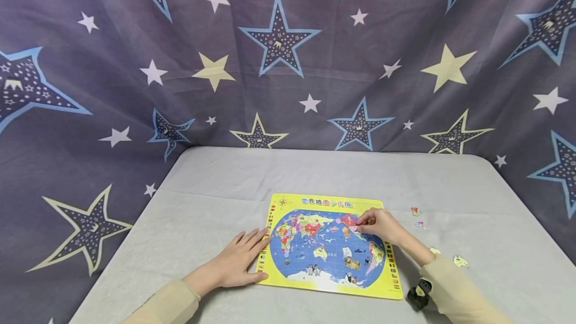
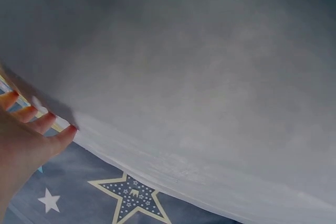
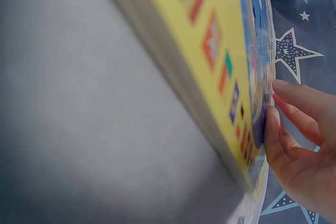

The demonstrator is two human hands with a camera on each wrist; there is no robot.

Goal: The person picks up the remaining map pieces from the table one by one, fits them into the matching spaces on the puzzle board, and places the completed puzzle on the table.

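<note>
A yellow-bordered world map jigsaw puzzle (image 1: 330, 288) lies on the table, with a blue oval map and flags along its sides. My left hand (image 1: 238, 261) rests at the board's left edge, fingers spread and touching the border; in the left wrist view only part of this hand (image 2: 31, 140) shows. Over the upper right of the map, my right hand (image 1: 380, 225) pinches a small puzzle piece between thumb and fingers. The right wrist view has the fingertips of this hand (image 3: 304, 135) close to the map surface, with the piece mostly hidden.
Several loose puzzle pieces lie right of the board, among them a red one (image 1: 416, 211), a purple one (image 1: 420, 224) and a pale yellow one (image 1: 460, 261). A small black device (image 1: 419, 295) sits by the right sleeve. A star-patterned curtain (image 1: 288, 94) hangs behind the grey-covered table (image 1: 216, 179).
</note>
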